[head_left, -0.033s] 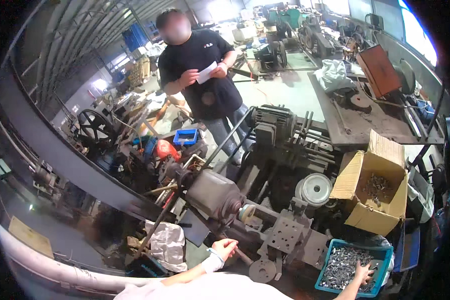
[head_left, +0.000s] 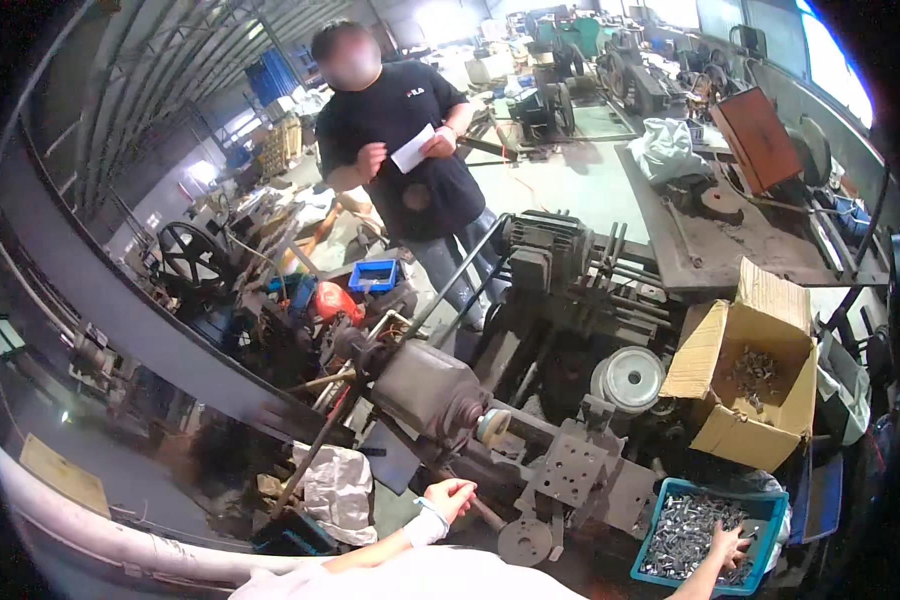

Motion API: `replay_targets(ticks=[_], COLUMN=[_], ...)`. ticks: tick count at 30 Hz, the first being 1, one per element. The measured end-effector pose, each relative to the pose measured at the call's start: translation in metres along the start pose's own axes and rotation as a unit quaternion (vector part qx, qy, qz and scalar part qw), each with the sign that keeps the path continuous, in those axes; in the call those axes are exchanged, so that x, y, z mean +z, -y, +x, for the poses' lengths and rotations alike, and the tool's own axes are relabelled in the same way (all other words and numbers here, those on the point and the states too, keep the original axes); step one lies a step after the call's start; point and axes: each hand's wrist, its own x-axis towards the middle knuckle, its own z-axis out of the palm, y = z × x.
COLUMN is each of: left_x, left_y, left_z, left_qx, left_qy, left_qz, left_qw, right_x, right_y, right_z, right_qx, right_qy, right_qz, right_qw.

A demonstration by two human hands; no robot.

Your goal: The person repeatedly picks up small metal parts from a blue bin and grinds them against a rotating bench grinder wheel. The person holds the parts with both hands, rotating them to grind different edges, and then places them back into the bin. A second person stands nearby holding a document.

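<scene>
My right hand [head_left: 730, 547] reaches into a teal plastic bin [head_left: 642, 572] of small metal parts [head_left: 682, 535]. Its fingers look spread, touching the parts at the bin's right side. In front of the lathe [head_left: 425, 385], my left hand [head_left: 450, 498] hovers with its fingers curled and the tips together. Whatever those fingers may hold is hidden. Beside that hand a lever [head_left: 487, 513] slants down to a round handwheel [head_left: 525, 541]. A flat plate with holes [head_left: 571, 468] sits on the lathe, just past the handwheel.
An open cardboard box [head_left: 700, 370] with small metal pieces stands behind the bin. Across the lathe a person [head_left: 400, 150] holds a white paper [head_left: 412, 150]. A steel table [head_left: 695, 250] is at the far right. A pale sack [head_left: 335, 495] lies left of my left hand.
The other person's one hand has come slightly away from the paper, which tilts a little differently. My hands stay in the same places.
</scene>
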Motion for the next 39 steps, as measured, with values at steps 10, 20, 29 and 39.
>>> replay_targets(ticks=[10,20,29,39], left_x=[0.026,0.031,0.026,0.024], left_y=[0.006,-0.001,0.005,0.01], left_z=[-0.008,-0.015,-0.009,-0.006], left_qx=[0.006,0.024,0.008,-0.022], left_qy=[0.002,-0.017,-0.021,-0.027], left_qz=[-0.025,0.009,0.02,0.007], left_qw=[1.0,1.0,1.0,0.999], right_x=[0.039,0.023,0.056,0.06], right_y=[-0.013,-0.019,-0.017,-0.029], right_z=[0.025,0.002,0.02,0.028], right_qx=[-0.095,-0.06,-0.148,-0.23], right_qy=[-0.13,-0.117,-0.22,-0.201], right_qz=[0.048,0.001,0.022,0.03], right_qw=[0.986,0.991,0.964,0.952])
